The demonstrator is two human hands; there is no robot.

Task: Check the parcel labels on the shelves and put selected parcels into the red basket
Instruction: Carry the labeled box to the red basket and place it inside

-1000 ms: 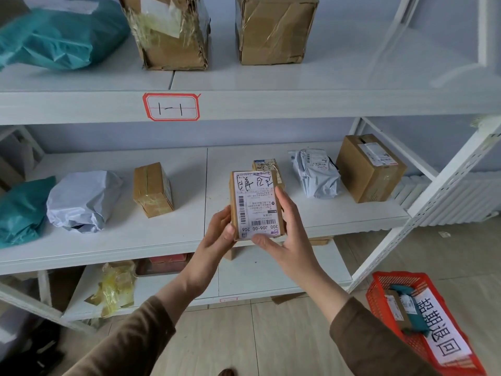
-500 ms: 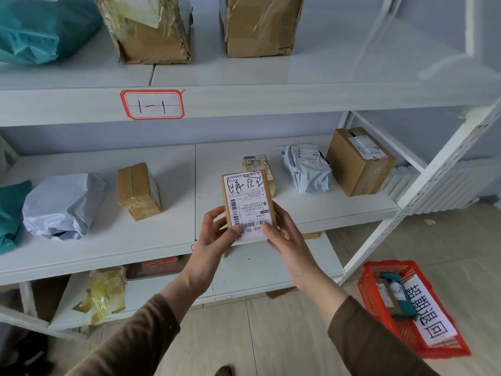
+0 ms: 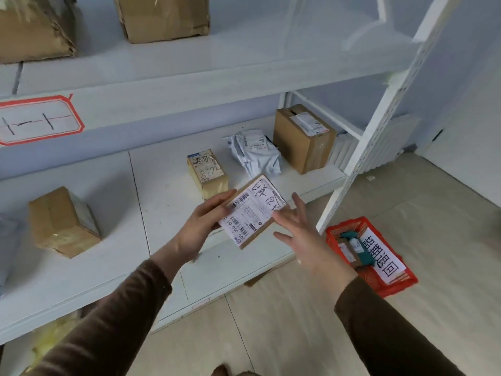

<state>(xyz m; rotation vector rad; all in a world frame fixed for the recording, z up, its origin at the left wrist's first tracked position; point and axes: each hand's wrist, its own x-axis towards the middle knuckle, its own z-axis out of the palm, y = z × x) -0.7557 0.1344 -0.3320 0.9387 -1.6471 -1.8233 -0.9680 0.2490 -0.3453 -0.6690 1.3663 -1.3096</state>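
Tilted now, small labelled cardboard parcel (image 3: 253,211) pinched by my left hand (image 3: 202,226); right hand (image 3: 301,237) spread, loose. Red plastic basket (image 3: 371,256) holds some parcels, shelf ones remain.

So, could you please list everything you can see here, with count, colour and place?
Held parcel: one, brown with white label, in the left hand.
Small labelled box: one, tan, middle shelf.
Grey bag parcel: one, middle shelf.
Large box: one, brown, middle shelf right end.
Taped box: one, brown, middle shelf left.
Upper boxes: two, brown, top shelf.
Red basket: one, floor, parcels inside.
Shelf tag: one, red-edged.
Left hand: gripping parcel.
Right hand: open, beside parcel.
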